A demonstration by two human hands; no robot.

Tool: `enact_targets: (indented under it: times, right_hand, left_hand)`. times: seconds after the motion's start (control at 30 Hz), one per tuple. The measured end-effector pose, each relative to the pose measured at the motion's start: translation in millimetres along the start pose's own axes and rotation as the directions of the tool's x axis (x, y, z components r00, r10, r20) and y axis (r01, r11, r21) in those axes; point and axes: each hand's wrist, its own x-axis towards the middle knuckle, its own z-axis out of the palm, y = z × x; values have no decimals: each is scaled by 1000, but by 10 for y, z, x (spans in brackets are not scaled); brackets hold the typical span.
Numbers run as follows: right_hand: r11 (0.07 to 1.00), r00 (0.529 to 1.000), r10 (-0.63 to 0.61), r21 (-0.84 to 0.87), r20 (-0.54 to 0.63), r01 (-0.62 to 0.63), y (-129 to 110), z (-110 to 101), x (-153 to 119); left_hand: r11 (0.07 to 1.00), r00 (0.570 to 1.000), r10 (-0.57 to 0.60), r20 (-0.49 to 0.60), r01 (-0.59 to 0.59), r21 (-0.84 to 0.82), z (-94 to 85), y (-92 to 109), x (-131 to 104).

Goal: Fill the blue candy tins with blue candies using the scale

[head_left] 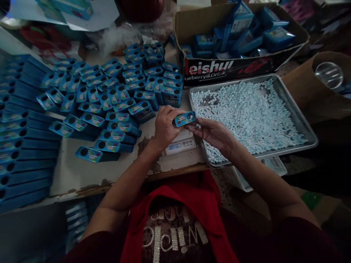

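Note:
My left hand is wrapped around a small blue box, its printed top turned up to me. White pieces show in the round hole at the top's right end. Close against that end is my right hand, palm partly upward and fingers drawn together. A few small pale candies show at its fingertips; how many it holds is hidden. Below the box, a white digital scale lies on the table. To the right, a metal tray carries a spread of pale blue and white candies.
Many blue boxes with round holes stand in groups on the left of the table. A long stacked row of blue boxes lines the left edge. Behind the tray, a cardboard carton holds more blue boxes. A brown paper bag stands right.

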Motion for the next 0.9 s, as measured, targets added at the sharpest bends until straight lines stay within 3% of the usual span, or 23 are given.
enact_targets:
  times: [0.1,0.17,0.2,0.27,0.3,0.37,0.4,0.47,0.53,0.6,0.7,0.8,0.87,0.9]
  right_hand:
    - [981,992,-121,-155,-20,117,-23,-31,-43]
    - [897,940,-338,-316,-41,308,-81,-19,-94]
    - [805,884,-468,-423,-20,417,-126,-2,-117]
    - [506,745,-650,-646,149,572,-235,48,-140]
    - [329,694,-664,-726,276,604,-291,77,-137]
    - [18,660,-559,-789,501,614,-387,131,-105]
    - [-90,670,-474,-788,571,609,-420,150,-81]
    - [-209,707,-328,-778,626,592,-453,170,-31]
    - [-242,738,-260,-782,622,574,-452,166,12]
    - [-195,755,-276,-804,595,562,-438,153,49]
    - [40,764,-386,-818,518,574,-431,154,96]
    - [283,787,-499,-790,363,544,-460,142,81]
    - [274,806,-534,-850,256,451,-496,20,15]
    - [166,817,-531,-918,224,360,-517,-110,-14]
  left_hand:
    - [995,998,-52,-30,49,-92,-31,8,-7]
    - [980,994,-99,-53,88,-177,-51,13,-17]
    - [969,991,-123,-55,108,-223,-59,14,-23]
    - [940,986,-161,-35,143,-311,-68,12,-35]
    - [924,985,-174,-19,157,-347,-69,10,-40]
    - [901,981,-192,11,181,-394,-69,9,-48]
    - [894,979,-200,23,192,-406,-70,10,-51]
    - [883,974,-223,46,222,-414,-78,17,-57]
    - [874,967,-245,75,253,-416,-91,26,-59]
    - [860,960,-260,102,278,-427,-104,29,-57]
    - [823,945,-293,148,328,-463,-112,28,-47]
    - [757,904,-365,222,427,-494,-156,61,-46]
    - [728,889,-386,246,457,-511,-262,82,-45]
    - [725,894,-377,243,448,-523,-353,70,-36]
